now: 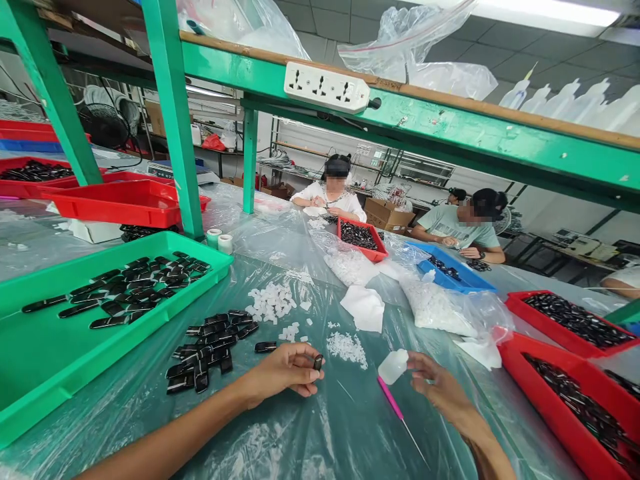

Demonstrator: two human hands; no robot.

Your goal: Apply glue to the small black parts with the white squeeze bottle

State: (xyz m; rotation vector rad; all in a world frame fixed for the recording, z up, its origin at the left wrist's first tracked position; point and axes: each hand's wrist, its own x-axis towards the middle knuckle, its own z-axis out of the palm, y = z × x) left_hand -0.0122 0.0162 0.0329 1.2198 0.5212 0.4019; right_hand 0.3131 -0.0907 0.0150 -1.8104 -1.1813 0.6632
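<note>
My left hand [287, 370] is closed, pinching a small glossy black piece [318, 362] between thumb and fingers. My right hand [440, 387] has its fingers curved and apart, the fingertips at the neck of a tilted small white squeeze bottle [393, 367]; whether they touch it I cannot tell. Just below the bottle lies a pick with a pink handle [391, 398] and thin metal shaft. Beyond my hands are small piles of white bits [347, 348] and larger white pieces [271, 302]. Left of my left hand, black pieces [213, 343] lie heaped, with a single one [265, 347] apart.
A green tray [35, 360] with black pieces stands at left, red trays [525, 373] at right. Plastic bags of white bits [435, 310] lie ahead. A green shelf frame [450, 110] with a power strip [326, 87] crosses above. Two people [330, 190] work across the table.
</note>
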